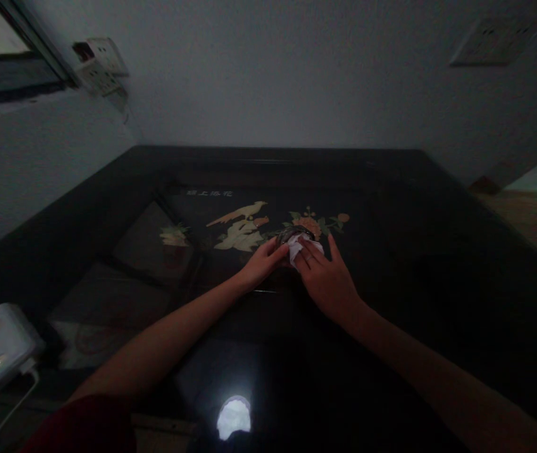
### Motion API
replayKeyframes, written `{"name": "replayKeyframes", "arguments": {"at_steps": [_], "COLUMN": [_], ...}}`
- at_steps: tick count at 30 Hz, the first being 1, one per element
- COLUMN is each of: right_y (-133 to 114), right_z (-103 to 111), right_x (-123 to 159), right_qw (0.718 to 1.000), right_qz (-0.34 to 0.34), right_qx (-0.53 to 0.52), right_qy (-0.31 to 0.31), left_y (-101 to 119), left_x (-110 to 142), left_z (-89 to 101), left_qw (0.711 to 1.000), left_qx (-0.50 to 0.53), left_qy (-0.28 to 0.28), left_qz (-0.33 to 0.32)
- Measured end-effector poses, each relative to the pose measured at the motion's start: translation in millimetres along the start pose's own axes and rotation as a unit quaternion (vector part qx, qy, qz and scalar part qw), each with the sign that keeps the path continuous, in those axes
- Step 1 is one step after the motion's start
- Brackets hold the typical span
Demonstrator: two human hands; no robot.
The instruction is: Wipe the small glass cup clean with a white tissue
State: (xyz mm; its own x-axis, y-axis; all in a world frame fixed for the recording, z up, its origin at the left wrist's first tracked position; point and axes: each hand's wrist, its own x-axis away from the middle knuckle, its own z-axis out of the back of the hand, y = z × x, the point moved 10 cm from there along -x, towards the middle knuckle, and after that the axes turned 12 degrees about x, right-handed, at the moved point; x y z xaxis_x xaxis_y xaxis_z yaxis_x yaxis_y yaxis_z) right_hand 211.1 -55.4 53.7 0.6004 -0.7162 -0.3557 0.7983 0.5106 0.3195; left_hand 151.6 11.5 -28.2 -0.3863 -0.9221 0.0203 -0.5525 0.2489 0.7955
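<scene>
My left hand [263,261] is closed on the near left side of a dark, shiny, rounded object [283,236], whose exact kind I cannot make out in the dim light. A crumpled white tissue [295,246] lies under the fingers of my right hand [322,274], pressed against that object. Both hands meet over the middle of a dark glossy table [391,251]. Partly behind the object is a coloured picture of a bird [240,216] and flowers [307,223] on the tabletop. My hands and the tissue hide most of the object.
A white box-like device [2,346] with a cable [11,412] stands at the left edge. Wall sockets [103,66] are at the back left, with another socket panel [492,41] at the right. A bright lamp reflection [234,417] shows on the near tabletop.
</scene>
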Motion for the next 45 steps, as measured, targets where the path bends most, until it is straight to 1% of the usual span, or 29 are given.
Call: {"name": "replayKeyframes", "arguments": {"at_steps": [3, 7, 10, 12, 16, 20, 24, 29, 33, 37, 40, 42, 45], "right_y": [-1.7, -1.6, -1.3, -2.7, -4.1, -3.0, -0.3, -1.7, -2.6, -2.3, -2.2, -1.1, 4.1], "right_z": [1.7, 3.5, 1.4, -1.2, -6.8, -9.4, -4.7, 4.2, 4.9, -0.1, -0.7, -2.6, -9.8], "right_x": [0.2, -1.0, -1.6, -1.5, -0.9, -0.8, -0.6, 1.1, 2.2, 3.4, 3.5, 3.2, 3.4], "right_qw": [1.0, 0.994, 0.987, 0.985, 0.991, 0.996, 0.999, 1.0, 0.999, 0.995, 0.991, 0.985, 0.972], "right_qz": [0.002, 0.005, 0.001, 0.004, 0.014, 0.025, 0.011, -0.011, -0.01, 0.003, 0.007, -0.003, -0.04], "right_qx": [-0.029, -0.111, -0.16, -0.17, -0.136, -0.088, -0.048, -0.008, 0.001, -0.033, -0.069, -0.102, -0.151], "right_qy": [0.003, 0.01, 0.002, -0.002, -0.002, -0.006, 0.0, -0.001, -0.035, -0.092, -0.117, -0.139, -0.177], "left_y": [0.7, 2.2, 2.3, 3.0, 3.5, 2.3, 1.9, 12.0, 14.0, 14.7, 18.0, 19.7, 19.8], "left_x": [-0.5, -0.1, 0.2, 0.2, 0.5, 0.7, 0.6, 3.4, 4.9, 4.9, 5.2, 5.5, 5.8], "left_z": [1.9, 1.5, 1.4, 3.1, 6.5, 4.7, 3.2, -2.8, -6.0, -2.9, -2.8, -3.2, -3.6], "left_qw": [1.0, 1.0, 1.0, 1.0, 1.0, 0.999, 0.997, 0.986, 0.983, 0.979, 0.973, 0.97, 0.968], "left_qx": [0.003, 0.012, 0.004, -0.001, -0.015, -0.042, -0.079, -0.154, -0.175, -0.199, -0.224, -0.234, -0.243], "left_qy": [0.012, 0.012, 0.009, 0.014, 0.021, 0.0, -0.015, -0.012, -0.009, 0.005, 0.006, 0.003, -0.004], "left_qz": [0.0, 0.004, 0.011, 0.009, 0.006, 0.003, -0.013, -0.055, -0.05, -0.045, -0.058, -0.064, -0.065]}}
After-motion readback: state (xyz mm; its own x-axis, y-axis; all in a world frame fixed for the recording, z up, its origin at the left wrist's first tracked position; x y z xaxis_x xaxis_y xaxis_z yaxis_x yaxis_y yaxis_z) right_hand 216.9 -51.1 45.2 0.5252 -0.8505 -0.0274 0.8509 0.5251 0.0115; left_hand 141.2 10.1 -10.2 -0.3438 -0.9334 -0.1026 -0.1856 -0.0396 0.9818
